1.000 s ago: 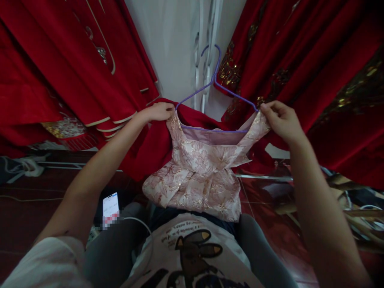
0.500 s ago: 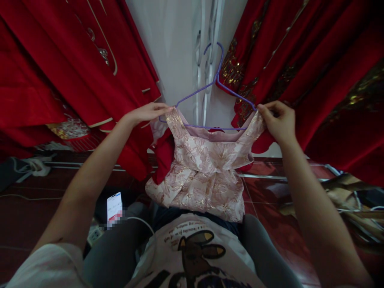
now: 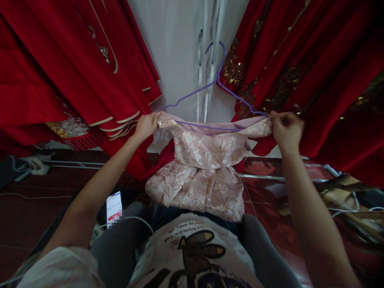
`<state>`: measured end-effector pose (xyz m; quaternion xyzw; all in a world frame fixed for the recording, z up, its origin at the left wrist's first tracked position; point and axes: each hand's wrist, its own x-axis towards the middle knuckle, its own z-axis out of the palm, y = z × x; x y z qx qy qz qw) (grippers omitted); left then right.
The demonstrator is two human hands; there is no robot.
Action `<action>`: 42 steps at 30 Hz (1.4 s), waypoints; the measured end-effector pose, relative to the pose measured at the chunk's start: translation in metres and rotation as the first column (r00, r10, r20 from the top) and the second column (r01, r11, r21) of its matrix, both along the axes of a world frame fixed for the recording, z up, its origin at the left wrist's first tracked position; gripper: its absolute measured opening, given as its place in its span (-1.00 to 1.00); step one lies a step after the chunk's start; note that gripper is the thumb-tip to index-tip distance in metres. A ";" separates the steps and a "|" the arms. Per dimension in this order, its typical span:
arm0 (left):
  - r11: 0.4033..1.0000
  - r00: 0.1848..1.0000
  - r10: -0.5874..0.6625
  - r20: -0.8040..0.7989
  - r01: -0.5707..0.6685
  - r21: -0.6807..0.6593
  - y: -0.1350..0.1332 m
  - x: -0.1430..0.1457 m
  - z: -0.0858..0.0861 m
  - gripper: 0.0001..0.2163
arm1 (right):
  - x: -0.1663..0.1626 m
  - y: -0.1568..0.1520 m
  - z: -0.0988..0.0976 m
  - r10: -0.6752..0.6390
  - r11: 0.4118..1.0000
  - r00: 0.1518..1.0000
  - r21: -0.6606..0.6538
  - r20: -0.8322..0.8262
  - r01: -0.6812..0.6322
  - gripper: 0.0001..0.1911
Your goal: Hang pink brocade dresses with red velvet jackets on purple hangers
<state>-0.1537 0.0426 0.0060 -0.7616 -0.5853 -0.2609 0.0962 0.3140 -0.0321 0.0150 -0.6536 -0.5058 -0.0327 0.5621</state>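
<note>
A pink dress (image 3: 207, 152) with a shiny gold floral pattern hangs on a purple hanger (image 3: 196, 91), its lower part resting on my lap. My left hand (image 3: 147, 126) pinches the outer end of one shoulder strap, close to the hanger's left end. At the other side my right hand (image 3: 286, 130) is closed on the opposite strap near the hanger's right tip. Both straps are pulled outward, and the hanger's bottom bar crosses the open neckline. The hanger's hook points up in front of a white metal post.
Red garments (image 3: 120, 60) hang at the left, and red garments with gold sequins (image 3: 300, 80) hang at the right. A lit phone (image 3: 113, 206) lies by my left thigh with a white cable nearby. Brown wrapping (image 3: 345, 196) lies on the tiled floor to the right.
Both hands have moved apart, left hand further left and right hand further right. The dress straps are now stretched wider and flatter along the hanger.
</note>
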 end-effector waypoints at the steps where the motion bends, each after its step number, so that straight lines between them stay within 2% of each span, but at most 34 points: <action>1: 1.000 1.000 0.007 -0.018 -0.008 -0.024 -0.005 -0.003 -0.007 -0.51 | 0.001 -0.004 -0.006 -0.004 1.000 1.000 -0.016 -0.015 0.003 -0.83; 3: 0.998 0.998 -0.006 -0.058 0.002 -0.067 -0.018 -0.008 -0.024 -0.52 | 0.001 -0.016 -0.020 0.016 0.997 0.998 -0.081 -0.063 -0.021 -0.84; 5: 0.995 0.993 -0.059 -0.102 0.049 -0.091 -0.033 -0.009 -0.038 -0.55 | 0.000 -0.030 -0.033 0.102 0.977 0.988 -0.173 -0.114 -0.121 -0.85; 7: 0.987 0.979 -0.153 -0.131 0.144 -0.078 -0.049 -0.005 -0.046 -0.59 | -0.001 -0.045 -0.039 0.201 0.944 0.973 -0.241 -0.117 -0.224 -0.85; 9: 0.965 0.953 -0.262 -0.150 0.262 -0.020 -0.062 0.007 -0.042 -0.63 | -0.004 -0.058 -0.036 0.252 0.932 0.964 -0.246 -0.089 -0.266 -0.82; 12: 0.907 0.903 -0.388 -0.186 0.410 0.094 -0.074 0.036 -0.018 -0.68 | -0.013 -0.074 -0.015 0.307 0.923 0.948 -0.216 -0.082 -0.318 -0.78; 15: 0.859 0.864 -0.465 -0.192 0.493 0.139 -0.072 0.067 0.005 -0.73 | -0.026 -0.086 0.012 0.462 0.837 0.881 -0.281 -0.098 -0.470 -0.73; 17: 0.850 0.857 -0.478 -0.190 0.506 0.143 -0.064 0.083 0.008 -0.74 | -0.033 -0.092 0.021 0.533 0.775 0.837 -0.327 -0.120 -0.540 -0.69; 21: 0.889 0.890 -0.414 -0.192 0.440 0.126 -0.039 0.095 -0.015 -0.73 | -0.036 -0.093 0.014 0.561 0.693 0.800 -0.406 -0.215 -0.595 -0.62; 24: 0.894 0.898 -0.417 -0.143 0.433 0.114 -0.031 0.095 -0.034 -0.74 | -0.026 -0.086 -0.001 0.505 0.668 0.814 -0.466 -0.288 -0.580 -0.57; 26: 0.880 0.889 -0.451 -0.073 0.457 0.127 -0.034 0.095 -0.039 -0.74 | -0.016 -0.082 -0.007 0.439 0.690 0.855 -0.506 -0.274 -0.517 -0.57; 28: 0.864 0.873 -0.487 -0.021 0.485 0.138 -0.041 0.095 -0.039 -0.74 | -0.008 -0.082 -0.008 0.368 0.754 0.901 -0.492 -0.232 -0.434 -0.63; 31: 0.862 0.873 -0.488 -0.024 0.485 0.147 -0.051 0.094 -0.036 -0.72 | -0.003 -0.086 -0.003 0.247 0.905 0.956 -0.313 -0.159 -0.287 -0.77; 33: 0.880 0.892 -0.447 -0.061 0.451 0.152 -0.054 0.091 -0.033 -0.71 | -0.004 -0.090 0.001 0.179 0.968 0.979 -0.161 -0.094 -0.192 -0.83; 37: 0.906 0.916 -0.368 -0.158 0.391 0.160 -0.054 0.082 -0.028 -0.70 | -0.008 -0.092 0.005 0.108 0.994 0.994 0.030 -0.021 -0.107 -0.84; 42: 0.899 0.914 -0.342 -0.219 0.386 0.208 -0.054 0.079 -0.027 -0.70 | -0.007 -0.089 0.003 0.097 0.989 0.995 0.112 -0.015 -0.094 -0.84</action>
